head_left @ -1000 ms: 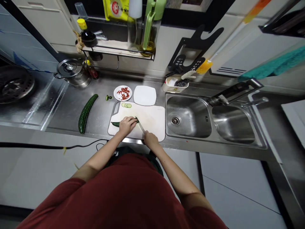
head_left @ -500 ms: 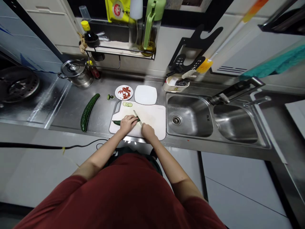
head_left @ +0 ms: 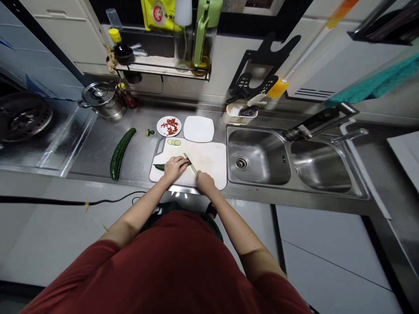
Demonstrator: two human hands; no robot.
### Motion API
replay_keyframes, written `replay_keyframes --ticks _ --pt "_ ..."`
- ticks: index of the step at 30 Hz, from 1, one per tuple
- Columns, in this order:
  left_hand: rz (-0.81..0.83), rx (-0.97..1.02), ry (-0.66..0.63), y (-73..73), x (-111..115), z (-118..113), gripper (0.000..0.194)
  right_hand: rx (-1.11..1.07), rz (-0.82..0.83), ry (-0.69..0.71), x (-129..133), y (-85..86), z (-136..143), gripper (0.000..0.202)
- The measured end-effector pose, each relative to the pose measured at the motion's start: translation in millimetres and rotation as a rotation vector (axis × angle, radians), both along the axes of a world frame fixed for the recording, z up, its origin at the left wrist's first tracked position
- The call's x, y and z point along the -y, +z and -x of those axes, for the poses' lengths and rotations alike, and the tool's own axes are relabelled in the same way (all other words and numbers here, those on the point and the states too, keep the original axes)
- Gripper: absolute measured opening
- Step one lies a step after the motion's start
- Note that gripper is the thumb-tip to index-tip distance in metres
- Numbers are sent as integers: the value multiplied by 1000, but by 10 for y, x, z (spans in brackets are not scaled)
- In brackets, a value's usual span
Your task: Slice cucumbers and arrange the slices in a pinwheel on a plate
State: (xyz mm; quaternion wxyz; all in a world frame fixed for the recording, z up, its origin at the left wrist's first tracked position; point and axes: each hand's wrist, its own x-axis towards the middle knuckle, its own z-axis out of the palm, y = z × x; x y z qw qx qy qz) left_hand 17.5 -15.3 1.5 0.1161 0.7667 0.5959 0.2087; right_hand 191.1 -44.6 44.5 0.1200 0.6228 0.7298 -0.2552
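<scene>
A piece of cucumber (head_left: 159,167) lies across the white cutting board (head_left: 212,161). My left hand (head_left: 175,168) is closed over it from above, hiding its middle. In my right hand (head_left: 205,182) is the handle of a knife (head_left: 192,167), whose blade slants up and left at the cucumber's right end. Whether the edge is in the flesh is too small to tell. Several pale cucumber slices (head_left: 174,142) rest at the board's upper left. Left of the board lies a whole cucumber (head_left: 121,152), and small green end pieces (head_left: 149,132) sit above it.
Behind the board stand a plate of chopped red pieces (head_left: 169,126) and a white square plate (head_left: 198,129). A double sink (head_left: 258,157) is to the right, a lidded steel pot (head_left: 103,101) at the back left. A shelf (head_left: 163,65) holding bottles overhangs the counter.
My right hand has shifted slightly down and right with the knife, relative to the board. My left hand stays on the cucumber. The whole view has moved a little.
</scene>
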Motion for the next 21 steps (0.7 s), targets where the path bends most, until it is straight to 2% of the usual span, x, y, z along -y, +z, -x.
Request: replay_keyframes --ticks 6,21 --pt "22 20 6 16 1 7 26 23 19 -2 138 -11 -101 24" --pt "89 98 23 66 -94 54 26 31 64 -13 174 60 -176 26"
